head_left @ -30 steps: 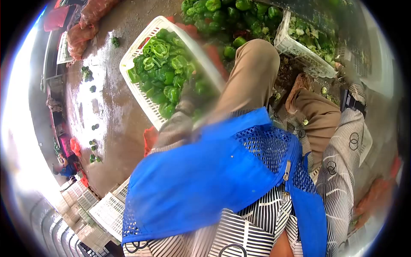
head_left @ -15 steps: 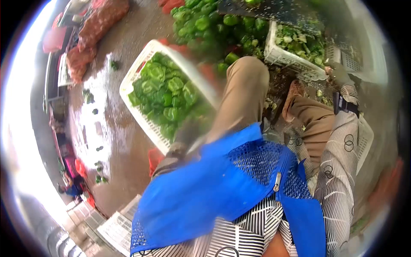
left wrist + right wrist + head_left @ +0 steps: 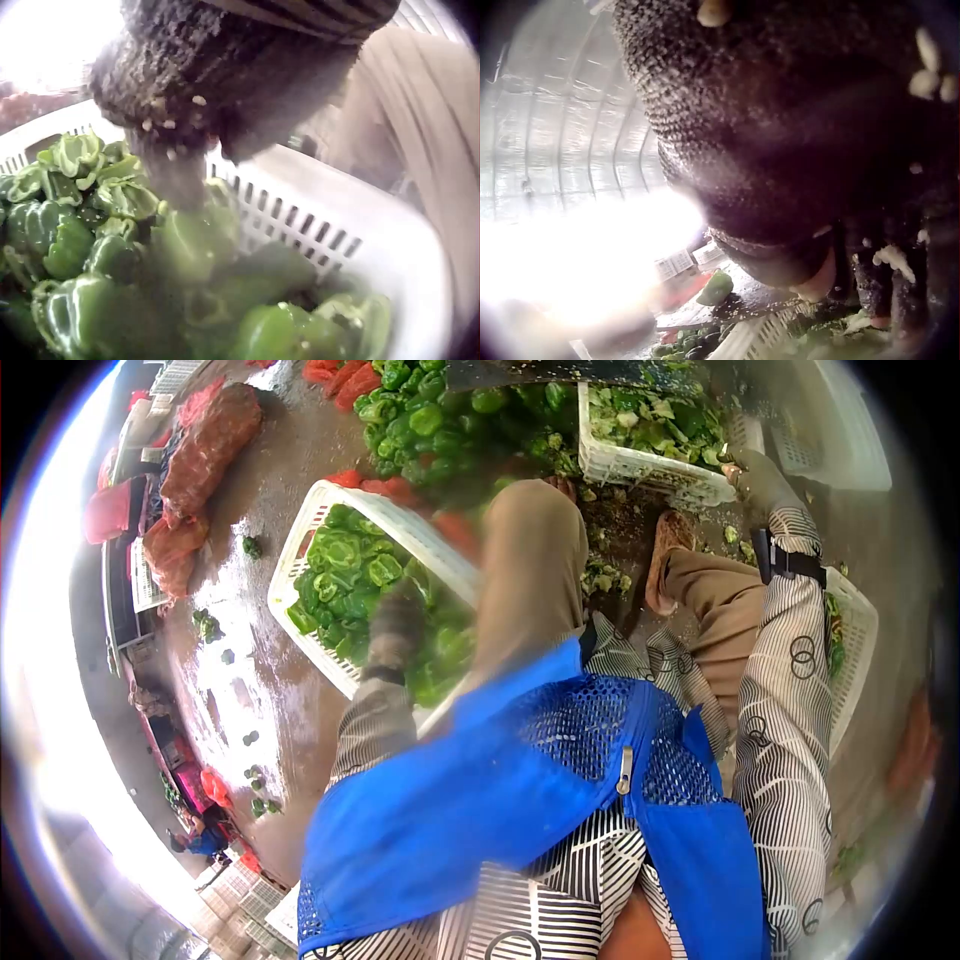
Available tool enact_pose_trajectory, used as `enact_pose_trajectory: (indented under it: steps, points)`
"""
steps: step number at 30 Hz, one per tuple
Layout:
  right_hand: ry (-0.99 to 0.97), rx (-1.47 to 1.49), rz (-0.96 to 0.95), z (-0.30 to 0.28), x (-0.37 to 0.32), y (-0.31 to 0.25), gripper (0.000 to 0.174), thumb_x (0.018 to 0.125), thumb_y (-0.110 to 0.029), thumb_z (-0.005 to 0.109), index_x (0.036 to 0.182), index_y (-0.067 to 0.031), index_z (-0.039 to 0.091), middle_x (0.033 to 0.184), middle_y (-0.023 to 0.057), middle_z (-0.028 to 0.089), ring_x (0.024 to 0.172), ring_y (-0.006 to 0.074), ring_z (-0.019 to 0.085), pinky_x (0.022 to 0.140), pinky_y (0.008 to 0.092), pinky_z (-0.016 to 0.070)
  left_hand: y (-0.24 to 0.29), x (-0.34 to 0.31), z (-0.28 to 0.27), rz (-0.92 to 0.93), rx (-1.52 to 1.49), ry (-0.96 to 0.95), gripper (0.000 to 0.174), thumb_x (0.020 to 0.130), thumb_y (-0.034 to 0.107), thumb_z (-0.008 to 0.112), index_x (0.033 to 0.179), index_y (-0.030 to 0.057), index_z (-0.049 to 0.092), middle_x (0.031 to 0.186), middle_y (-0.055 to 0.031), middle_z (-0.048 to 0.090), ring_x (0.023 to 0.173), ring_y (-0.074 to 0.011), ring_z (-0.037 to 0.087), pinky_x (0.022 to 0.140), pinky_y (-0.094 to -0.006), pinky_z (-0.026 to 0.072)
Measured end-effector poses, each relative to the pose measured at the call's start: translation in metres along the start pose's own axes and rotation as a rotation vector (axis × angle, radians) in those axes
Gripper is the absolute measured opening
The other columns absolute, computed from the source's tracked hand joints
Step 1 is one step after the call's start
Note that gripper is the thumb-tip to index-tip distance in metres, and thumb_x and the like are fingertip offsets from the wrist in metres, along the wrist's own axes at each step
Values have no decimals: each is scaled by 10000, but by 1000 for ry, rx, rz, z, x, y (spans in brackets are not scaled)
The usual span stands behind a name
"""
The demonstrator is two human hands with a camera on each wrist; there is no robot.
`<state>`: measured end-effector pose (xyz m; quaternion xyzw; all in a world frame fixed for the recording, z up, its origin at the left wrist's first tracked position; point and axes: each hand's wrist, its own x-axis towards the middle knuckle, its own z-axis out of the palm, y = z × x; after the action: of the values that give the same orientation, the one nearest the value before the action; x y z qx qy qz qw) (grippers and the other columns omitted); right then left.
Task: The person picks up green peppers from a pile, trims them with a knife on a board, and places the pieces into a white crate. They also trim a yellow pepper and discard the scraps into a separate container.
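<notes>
In the head view, the gloved left hand point(image 3: 398, 622) reaches over cut green peppers point(image 3: 335, 550) in a white crate point(image 3: 290, 565). The left wrist view shows that dark, wet glove point(image 3: 187, 82) with a blurred finger point(image 3: 176, 176) pointing down onto a pepper point(image 3: 191, 244); the other fingertips are hidden. At the right, the gloved right hand point(image 3: 758, 482) is beside the corner of a white crate point(image 3: 655, 472) of green scraps point(image 3: 660, 425). Bits cling to the right glove point(image 3: 772, 135), whose fingers point(image 3: 870, 289) extend downward, with no held thing visible.
Whole green peppers point(image 3: 425, 425) lie beyond the crates, near a dark board point(image 3: 520, 374) with a pepper piece point(image 3: 716, 289) on it. Red net sacks point(image 3: 210, 450) lie at the upper left. Another white crate point(image 3: 855, 650) stands beside the right sleeve. Scraps litter the floor.
The left hand has moved from the pepper crate's near end farther in over the peppers. The right hand remains beside the scrap crate. The head view has shifted.
</notes>
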<state>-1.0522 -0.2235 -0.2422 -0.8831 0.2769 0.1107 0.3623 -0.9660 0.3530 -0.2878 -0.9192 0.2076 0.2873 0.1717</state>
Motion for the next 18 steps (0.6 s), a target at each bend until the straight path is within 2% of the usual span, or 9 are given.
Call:
enact_pose_trajectory:
  steps: [3,5,6,7,8,10,13,16,18]
  points:
    - [-81,90,101,-3,-2,9,349,920,-118,592,1247,3,576,987,138,651,772,163,614,677,319,521,-2,22,-24,-150,-42,263,619,845,245,639,1398,93,407,1161,-146,609,1084,-294,605,954,-314,474]
    - [51,-275,-40,-6,-9,12,395,889,-90,600,1275,-12,572,1151,208,644,943,270,670,768,363,565,9,52,-12,-119,-51,289,597,845,244,645,1382,98,429,1173,-145,611,1086,-293,607,948,-317,479]
    - [-35,-171,95,-15,-19,-10,417,882,-118,608,1286,-22,569,1212,197,628,1027,299,647,877,384,538,14,62,-1,-96,-29,266,585,845,244,648,1373,100,440,1179,-145,612,1087,-292,608,945,-319,482]
    - [-14,-391,26,-20,-33,-24,412,893,-160,603,1283,-32,572,1218,192,623,1083,317,619,959,399,489,17,66,4,-82,-18,243,574,846,243,651,1365,102,451,1185,-145,613,1088,-291,610,942,-321,484]
    - [12,-340,25,-15,-25,-7,379,896,-177,599,1246,-34,587,1197,185,625,1075,323,614,973,421,467,16,68,4,-80,4,215,563,846,243,654,1357,104,462,1191,-144,614,1089,-290,611,939,-322,487]
    - [-136,-376,127,-27,-30,-31,333,900,-175,599,1198,-29,584,1166,188,622,1026,324,624,942,430,479,12,64,2,-87,41,157,541,846,242,660,1340,109,484,1202,-144,615,1092,-289,613,933,-326,492]
    - [-60,-207,107,-18,-21,-15,292,895,-129,571,1167,-27,588,1114,213,630,1023,327,631,918,424,493,4,51,-15,-101,84,109,508,847,241,668,1315,116,518,1220,-143,618,1095,-287,616,924,-331,499]
    - [9,-292,55,-3,-9,0,273,885,-104,554,1146,-39,605,1028,210,662,990,363,643,882,446,505,3,32,-57,-157,105,104,475,848,239,677,1290,122,551,1238,-142,620,1099,-284,619,914,-336,507]
    - [6,-303,45,-9,-16,-12,267,868,-90,552,1125,-51,612,1019,209,662,982,366,643,867,455,504,9,32,-110,-172,-46,316,454,848,238,683,1274,127,573,1250,-141,622,1101,-283,621,908,-340,512]
